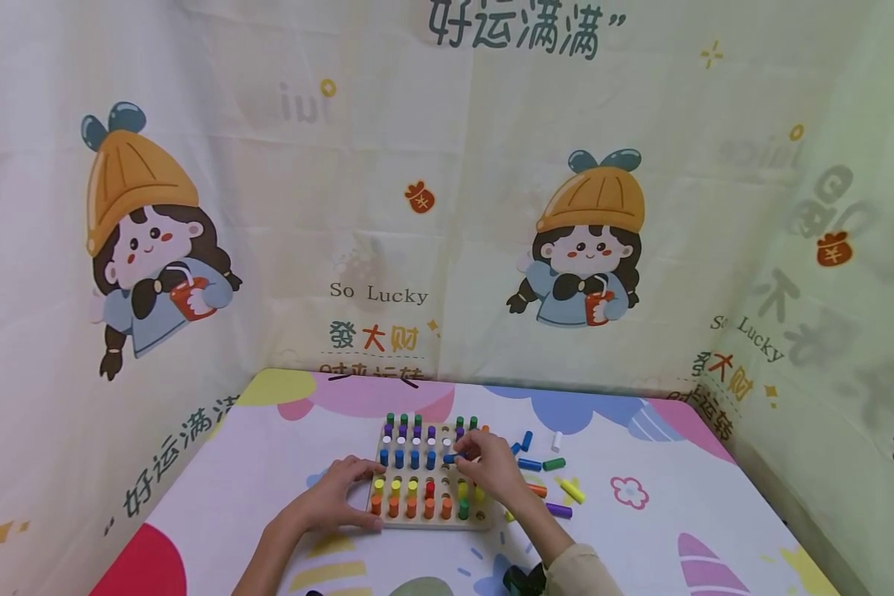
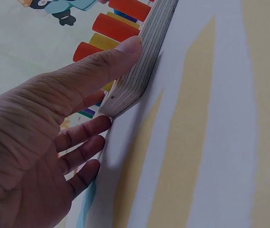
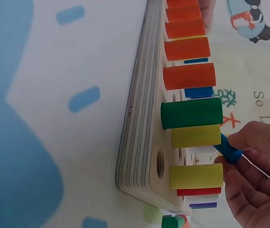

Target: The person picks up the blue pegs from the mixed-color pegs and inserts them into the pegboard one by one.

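A wooden pegboard (image 1: pixel 417 521) carries rows of coloured pegs. My left hand (image 1: pixel 340 497) holds the board at its front left corner; in the left wrist view the thumb (image 2: pixel 101 66) lies on the front edge and the other fingers sit by the left side. My right hand (image 1: pixel 492 468) pinches a blue peg (image 3: pixel 228 149) between thumb and fingertips, above the right part of the board. The peg is tilted, beside the row of upright blue pegs (image 1: pixel 415 460). Orange pegs (image 1: pixel 411 507) line the front row, with a green peg (image 3: pixel 191 113) farther right.
Loose pegs lie on the table right of the board, among them a purple peg (image 1: pixel 559 511), a yellow peg (image 1: pixel 572 490), a green peg (image 1: pixel 555 464) and a white peg (image 1: pixel 557 441). A dark object (image 1: pixel 524 579) is near the right sleeve. Printed curtains (image 1: pixel 477 248) stand behind the table.
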{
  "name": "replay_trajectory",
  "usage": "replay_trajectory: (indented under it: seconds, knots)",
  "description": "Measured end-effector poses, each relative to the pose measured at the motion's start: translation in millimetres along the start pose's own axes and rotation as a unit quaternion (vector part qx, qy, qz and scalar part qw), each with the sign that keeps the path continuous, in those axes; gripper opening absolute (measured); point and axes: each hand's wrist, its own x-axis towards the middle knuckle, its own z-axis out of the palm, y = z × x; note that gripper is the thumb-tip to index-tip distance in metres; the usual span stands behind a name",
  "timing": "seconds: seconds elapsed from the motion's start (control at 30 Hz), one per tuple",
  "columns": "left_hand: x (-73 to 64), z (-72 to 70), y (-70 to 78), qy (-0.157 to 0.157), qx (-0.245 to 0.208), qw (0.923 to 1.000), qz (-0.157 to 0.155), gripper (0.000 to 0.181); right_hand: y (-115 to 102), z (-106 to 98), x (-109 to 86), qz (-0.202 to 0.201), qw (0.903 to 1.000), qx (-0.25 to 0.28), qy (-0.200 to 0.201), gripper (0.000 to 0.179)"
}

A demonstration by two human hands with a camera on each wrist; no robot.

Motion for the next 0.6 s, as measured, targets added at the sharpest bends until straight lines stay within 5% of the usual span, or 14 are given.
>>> replay_trajectory:
  seconds: [0.6]
  knots:
    - [-1.2, -0.9, 1.5, -0.002, -0.003, 1.0, 0.001, 0.073, -3, 11, 14.0, 0.022, 0.9967, -0.071, -0.034, 0.014]
